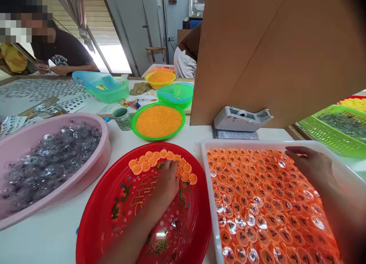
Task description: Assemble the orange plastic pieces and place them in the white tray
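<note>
1. Head view: the left hand point(167, 184) lies palm down in the red tray point(100, 226), fingers loosely spread and touching the small orange discs point(160, 161) that sit in a short curved row at the tray's far rim; it does not visibly grip any of them.
2. The right hand point(310, 167) rests flat on the far right part of the white tray point(206, 188), just right of the red tray, fingers together over the pieces; whether it pinches one cannot be told.
3. The white tray is packed edge to edge with capped orange pieces point(257, 214), each under a clear dome with a small dark shape inside.
4. As a judgement of progress: the white tray looks nearly full, while the red tray holds only a small cluster of discs, with most of its patterned floor bare.
5. Left of the red tray, a pink basin point(94, 168) holds a heap of clear plastic domes point(45, 161).
6. Beyond the red tray, a green bowl point(158, 121) is filled with fine orange material, with a small mug point(122, 118) just to its left.
7. Further beyond stand a teal bowl point(175, 93), a yellow bowl point(160, 79) of orange material and a blue-green basket point(105, 87).
8. Beyond the white tray, a white device point(241, 119) sits on the desk point(51, 233) before a cardboard sheet point(274, 54); a green basket point(334, 130) lies far right.
9. Another person point(61, 54) works at the far left end.
</note>
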### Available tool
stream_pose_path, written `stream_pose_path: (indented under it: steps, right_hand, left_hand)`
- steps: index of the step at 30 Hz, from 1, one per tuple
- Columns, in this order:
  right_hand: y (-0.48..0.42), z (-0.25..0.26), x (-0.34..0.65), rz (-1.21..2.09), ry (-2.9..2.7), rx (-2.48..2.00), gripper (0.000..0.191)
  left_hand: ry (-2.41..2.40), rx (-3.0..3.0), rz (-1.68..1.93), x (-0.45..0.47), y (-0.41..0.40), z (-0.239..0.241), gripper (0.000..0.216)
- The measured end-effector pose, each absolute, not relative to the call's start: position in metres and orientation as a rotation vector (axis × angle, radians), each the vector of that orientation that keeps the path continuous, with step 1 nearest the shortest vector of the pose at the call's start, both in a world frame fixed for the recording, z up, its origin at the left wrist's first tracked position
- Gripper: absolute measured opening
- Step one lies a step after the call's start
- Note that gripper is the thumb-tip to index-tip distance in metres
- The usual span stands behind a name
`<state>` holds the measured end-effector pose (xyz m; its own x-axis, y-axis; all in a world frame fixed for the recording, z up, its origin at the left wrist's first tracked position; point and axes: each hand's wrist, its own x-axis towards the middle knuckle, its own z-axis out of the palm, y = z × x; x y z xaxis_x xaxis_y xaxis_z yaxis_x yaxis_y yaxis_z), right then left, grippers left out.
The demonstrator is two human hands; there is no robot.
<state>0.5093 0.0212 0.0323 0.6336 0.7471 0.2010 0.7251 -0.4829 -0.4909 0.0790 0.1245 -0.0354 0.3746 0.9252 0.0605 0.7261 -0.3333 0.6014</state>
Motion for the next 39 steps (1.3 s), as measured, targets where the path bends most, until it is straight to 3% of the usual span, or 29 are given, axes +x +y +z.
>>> stream_pose_path:
  steps: [3,9,11,14,19,30,35,39]
  right_hand:
    - [0.001,0.039,0.452,0.201,-1.156,-2.373,0.027]
    - [-0.04,0.033,0.269,0.534,-1.734,-1.735,0.016]
    - [-0.045,0.025,0.207,0.758,-1.89,-1.477,0.023]
    - [-0.04,0.011,0.137,0.953,-1.993,-1.441,0.035]
    - [-0.018,-0.013,0.098,0.788,-2.038,-1.64,0.032]
    - [-0.008,-0.037,0.098,0.559,-2.136,-1.642,0.031]
    - [-0.005,-0.036,0.093,0.526,-2.11,-1.671,0.017]
    - [-0.002,-0.037,0.088,0.443,-2.143,-1.679,0.018]
  left_hand:
    - [1.377,2.191,0.509,0.08,0.131,-0.037,0.05]
    - [1.264,2.198,0.43,0.066,0.126,-0.029,0.036]
    - [1.254,2.182,0.419,0.056,0.123,-0.024,0.039]
    - [1.281,2.138,0.426,0.031,0.12,-0.017,0.036]
    - [1.401,1.957,0.49,-0.035,0.118,-0.002,0.002]
    - [1.412,1.232,0.59,-0.084,0.051,0.004,0.037]
    - [1.364,1.039,0.674,-0.085,0.037,0.0,0.041]
    - [1.237,0.78,0.757,-0.086,0.031,0.003,0.049]
